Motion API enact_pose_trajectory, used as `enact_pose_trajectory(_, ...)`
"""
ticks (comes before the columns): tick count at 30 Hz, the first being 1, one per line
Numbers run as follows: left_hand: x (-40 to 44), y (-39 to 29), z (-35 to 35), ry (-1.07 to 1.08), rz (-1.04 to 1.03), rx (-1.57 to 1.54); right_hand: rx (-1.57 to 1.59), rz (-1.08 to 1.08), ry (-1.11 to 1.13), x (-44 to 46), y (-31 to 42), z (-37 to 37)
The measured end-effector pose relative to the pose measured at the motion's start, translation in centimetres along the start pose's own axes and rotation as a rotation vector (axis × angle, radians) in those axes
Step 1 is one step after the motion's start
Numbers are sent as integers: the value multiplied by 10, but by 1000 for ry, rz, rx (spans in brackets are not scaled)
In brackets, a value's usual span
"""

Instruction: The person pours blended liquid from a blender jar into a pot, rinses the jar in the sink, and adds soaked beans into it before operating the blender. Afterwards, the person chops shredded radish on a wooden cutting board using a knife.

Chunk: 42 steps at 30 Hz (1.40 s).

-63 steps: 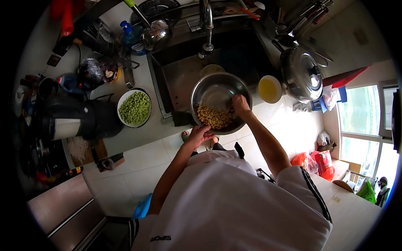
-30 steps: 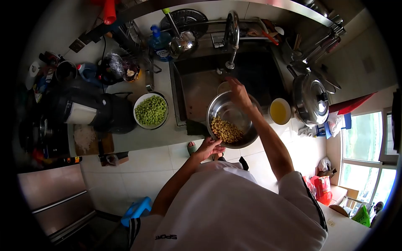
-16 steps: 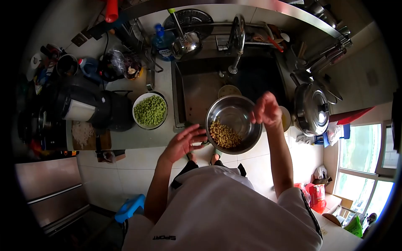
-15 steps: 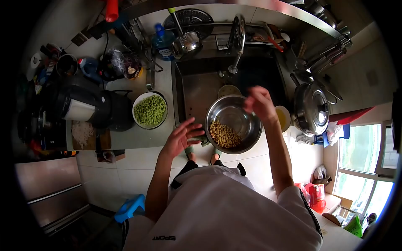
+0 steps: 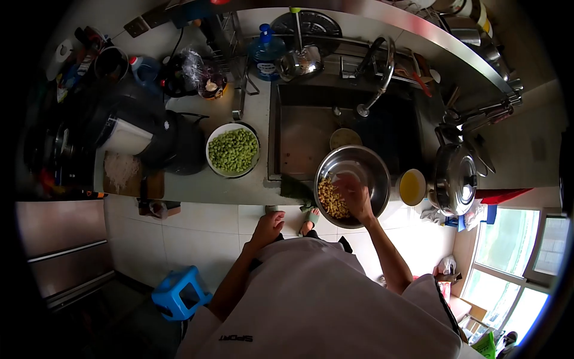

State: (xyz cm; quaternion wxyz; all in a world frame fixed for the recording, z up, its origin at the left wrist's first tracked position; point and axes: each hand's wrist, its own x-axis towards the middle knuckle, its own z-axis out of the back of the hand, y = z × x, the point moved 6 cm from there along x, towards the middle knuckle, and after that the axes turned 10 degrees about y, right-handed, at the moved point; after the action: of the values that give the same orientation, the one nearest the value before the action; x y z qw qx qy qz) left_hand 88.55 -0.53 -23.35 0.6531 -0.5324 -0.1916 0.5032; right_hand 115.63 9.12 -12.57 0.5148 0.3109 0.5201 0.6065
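Note:
A steel bowl [image 5: 381, 179] stands at the sink's front edge, with tan kernels that look like peanuts [image 5: 330, 200] gathered on its left side. Inside it, my right hand [image 5: 355, 199] reaches down over the kernels, its fingers smeared by motion, so their grip cannot be made out. In front of my body hangs my left hand [image 5: 267, 228], fingers curled in, with nothing visible in them and touching nothing. On the counter to the left sits a white bowl [image 5: 209, 164] full of green beans [image 5: 233, 149].
Behind the steel bowl lies the dark sink [image 5: 305, 134] with a faucet [image 5: 382, 84]. A bowl of yellow liquid [image 5: 412, 186] and a lidded pot [image 5: 455, 179] stand at right. A dark green cloth [image 5: 296, 188] hangs at the counter edge; a blue stool [image 5: 179, 293] stands on the floor.
My right hand has gone from above the steel bowl's right rim down into it. My left hand has drawn back from the bowl toward my body, its spread fingers now curled. The view has shifted.

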Motion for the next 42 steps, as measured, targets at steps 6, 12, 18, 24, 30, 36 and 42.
enact_pose_trajectory(6,73,-10,-3,74,155,-1124,-157,-11,60,-22,27,-54)
enact_pose_trajectory(12,122,58,-17,8,320,-1145,-261,52,233,-28,28,-125)
enact_pose_trajectory(18,110,-21,9,-120,-355,93,-439,15,212,-30,18,-154)
enact_pose_trajectory(24,52,-3,24,-155,-399,270,-419,103,333,-19,-2,-167)
enact_pose_trajectory(30,-127,89,75,-438,116,104,-633,209,824,15,0,-252)
enact_pose_trajectory(36,-294,181,75,-799,548,2,-470,394,1032,53,88,-385)
enact_pose_trajectory(42,-352,238,113,-961,494,-11,-525,463,1029,109,146,-551)
